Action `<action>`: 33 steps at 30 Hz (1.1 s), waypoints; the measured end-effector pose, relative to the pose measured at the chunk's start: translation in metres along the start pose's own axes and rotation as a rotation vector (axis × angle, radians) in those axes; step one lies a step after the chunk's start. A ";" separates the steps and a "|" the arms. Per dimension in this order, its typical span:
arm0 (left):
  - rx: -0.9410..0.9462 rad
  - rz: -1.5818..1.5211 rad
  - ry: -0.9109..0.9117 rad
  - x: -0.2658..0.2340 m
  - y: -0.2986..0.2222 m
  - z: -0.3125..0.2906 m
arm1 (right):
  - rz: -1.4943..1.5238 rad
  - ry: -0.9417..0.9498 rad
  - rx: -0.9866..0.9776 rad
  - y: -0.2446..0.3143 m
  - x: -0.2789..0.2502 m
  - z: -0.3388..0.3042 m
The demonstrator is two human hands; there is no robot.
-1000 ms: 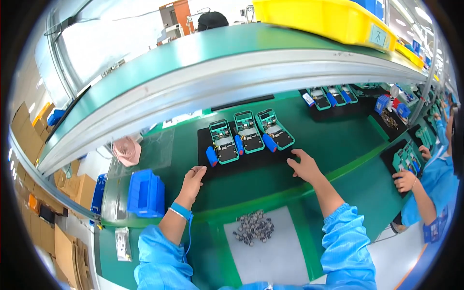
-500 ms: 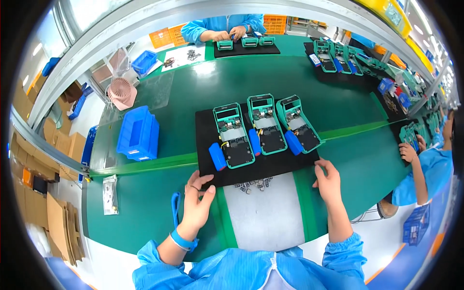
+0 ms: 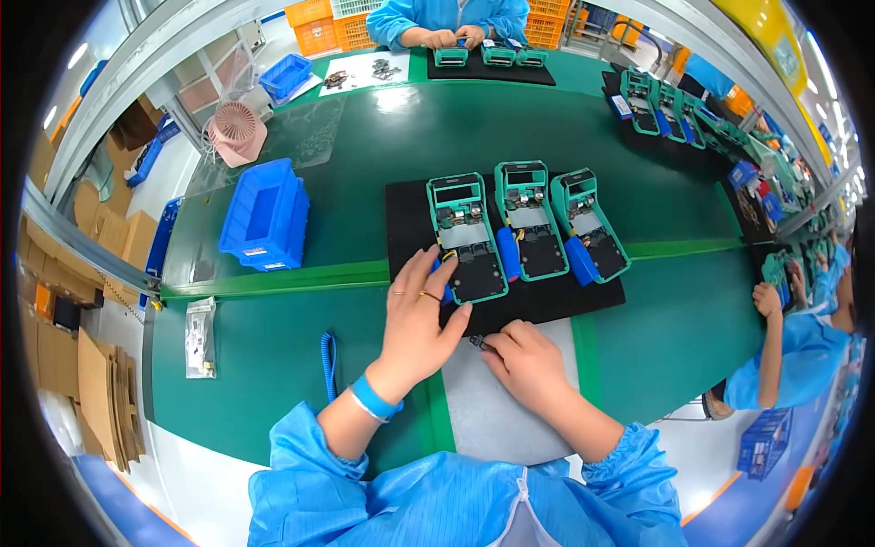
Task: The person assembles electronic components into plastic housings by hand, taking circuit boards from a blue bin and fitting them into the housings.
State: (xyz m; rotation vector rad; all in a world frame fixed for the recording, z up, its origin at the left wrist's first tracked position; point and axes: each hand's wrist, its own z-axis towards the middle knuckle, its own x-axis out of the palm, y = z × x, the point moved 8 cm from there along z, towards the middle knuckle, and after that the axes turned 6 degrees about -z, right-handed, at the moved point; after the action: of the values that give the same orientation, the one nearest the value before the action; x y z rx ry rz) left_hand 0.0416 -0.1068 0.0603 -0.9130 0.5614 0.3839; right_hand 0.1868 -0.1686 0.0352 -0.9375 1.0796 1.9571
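Three open teal device housings with dark boards stand in a row on a black mat [image 3: 412, 202]: a left housing [image 3: 467, 235], a middle housing [image 3: 531, 219] and a right housing [image 3: 591, 224]. Each has a blue wrapped pack beside it; the middle pack [image 3: 508, 254] and right pack [image 3: 581, 261] show fully. My left hand [image 3: 417, 314], fingers stretched and apart, lies over the left pack, mostly covering it. At the mat's near edge my right hand [image 3: 529, 365] has its fingers curled together by small dark metal pieces [image 3: 477, 342]; what its fingertips hold is hidden.
A grey sheet [image 3: 483, 410] lies before me. Left are a blue bin [image 3: 267, 219], a clear bag of parts [image 3: 200, 337], a blue coiled cord [image 3: 328, 365] and a pink fan [image 3: 237, 133]. Co-workers handle similar housings across the table [image 3: 365, 146] and at the right.
My left hand has moved from the mat's near left corner onto the left pack. My right hand has left the mat's right corner for the small metal pieces. The view has shifted slightly.
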 end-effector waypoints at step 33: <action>0.094 0.129 0.076 0.030 0.011 0.019 | -0.319 -0.063 -0.474 -0.019 -0.011 0.150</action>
State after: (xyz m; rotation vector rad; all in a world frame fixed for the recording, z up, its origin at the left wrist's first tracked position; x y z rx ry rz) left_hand 0.0647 -0.0831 0.0446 -0.8059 0.7043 0.4370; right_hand 0.1699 -0.0310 0.0955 -1.2014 0.3958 1.9844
